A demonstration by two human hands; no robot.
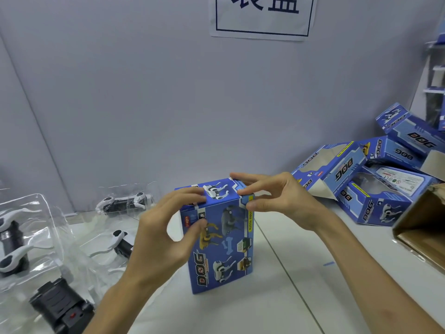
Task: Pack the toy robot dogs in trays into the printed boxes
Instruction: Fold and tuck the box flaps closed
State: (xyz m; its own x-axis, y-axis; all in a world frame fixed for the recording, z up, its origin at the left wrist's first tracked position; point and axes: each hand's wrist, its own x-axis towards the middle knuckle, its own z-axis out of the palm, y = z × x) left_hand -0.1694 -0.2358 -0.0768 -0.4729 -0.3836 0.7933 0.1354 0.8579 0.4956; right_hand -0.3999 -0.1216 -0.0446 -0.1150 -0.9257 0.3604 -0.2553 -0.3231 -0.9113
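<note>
Printed box point(220, 239) was held upright on the table point(265, 309) between the hands, gripped at its top edge by the left hand point(166, 233) and pinched at its far top corner by the right hand point(283, 201); the top flap was judged best seated by even pressure from both.

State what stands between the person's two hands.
The head view shows the upright blue printed box between the left hand and the right hand, both gripping its top end.
</note>
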